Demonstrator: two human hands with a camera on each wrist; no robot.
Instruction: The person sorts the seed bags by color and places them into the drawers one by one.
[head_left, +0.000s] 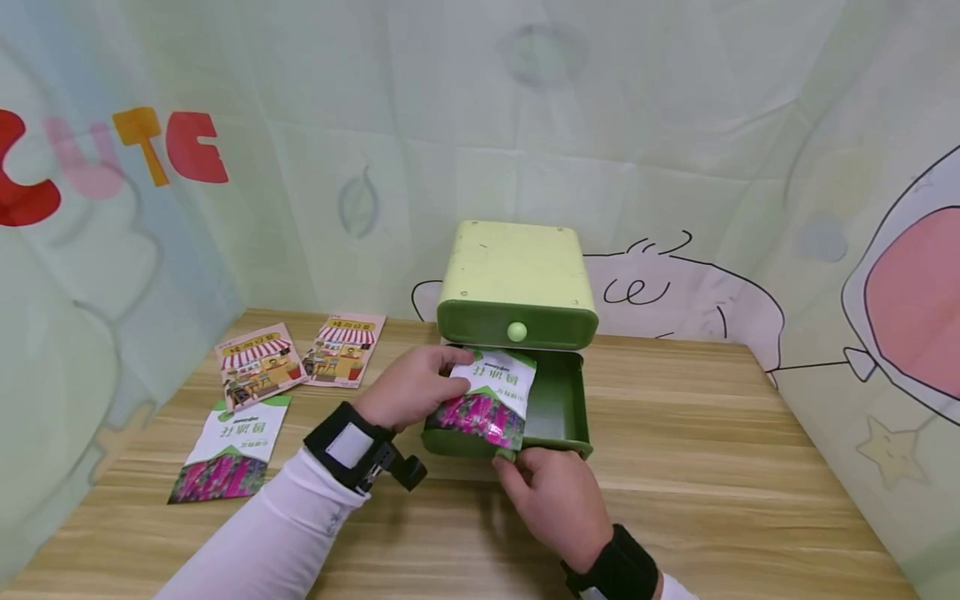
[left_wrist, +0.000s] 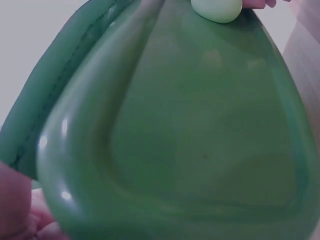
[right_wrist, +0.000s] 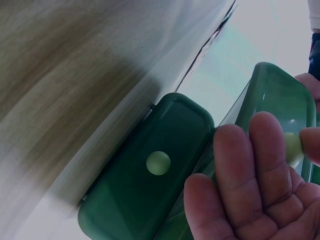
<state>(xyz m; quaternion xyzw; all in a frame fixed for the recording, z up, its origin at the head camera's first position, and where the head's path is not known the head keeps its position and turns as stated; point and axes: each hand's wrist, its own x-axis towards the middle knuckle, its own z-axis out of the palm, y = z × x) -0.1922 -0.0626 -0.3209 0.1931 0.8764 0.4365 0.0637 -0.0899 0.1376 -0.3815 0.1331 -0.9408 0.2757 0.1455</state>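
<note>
A small two-drawer box (head_left: 517,262) has a pale yellow-green top and dark green drawer fronts. Its lower drawer (head_left: 566,408) is pulled out, with the grey inner floor showing on the right. Over the left part of that drawer lies a flower seed packet (head_left: 491,396), white above and magenta blossoms below. My left hand (head_left: 408,387) pinches the packet's left side between thumb and fingers. At the drawer's front, my right hand (head_left: 562,500) pinches the round pale green knob (right_wrist: 293,149) with thumb and fingertips. The upper drawer (head_left: 480,323) is closed.
On the left of the wooden table (head_left: 697,467) lie two pink shop-picture packets (head_left: 262,367), one partly over the other. A second flower seed packet (head_left: 232,450) lies in front of them. A printed cloth (head_left: 322,167) hangs behind and at both sides.
</note>
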